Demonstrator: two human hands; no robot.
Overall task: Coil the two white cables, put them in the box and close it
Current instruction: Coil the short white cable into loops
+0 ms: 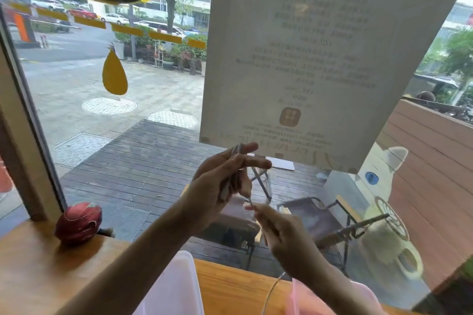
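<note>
I hold both hands up in front of the window, above the wooden counter (51,268). My left hand (217,184) is the higher of the 2, raised at about the level of the bottom edge of the paper notice (320,59) stuck to the glass. Its fingers are curled around several loops of the white cable (226,186), which run up across my palm and show again as a pale band near my index fingertip. My thumb and index finger stretch out to the right, while the other fingers are closed over the coil.

My right hand (284,235) sits lower and to the right, close to the left but not touching it. Its thumb and forefinger are pinched on a short, taut stretch of the same cable that runs from the bottom of the coil down into my fingertips. Below my right wrist, a thin loose length of cable curves down toward the counter's near edge.

The pink translucent box (307,299) lies on the counter under my right forearm, and its pale lid (176,286) stands just left of it, under my left forearm. I cannot tell whether the second cable is inside the box. A red rounded object (79,222) rests at the counter's far left, well apart from my hands.
</note>
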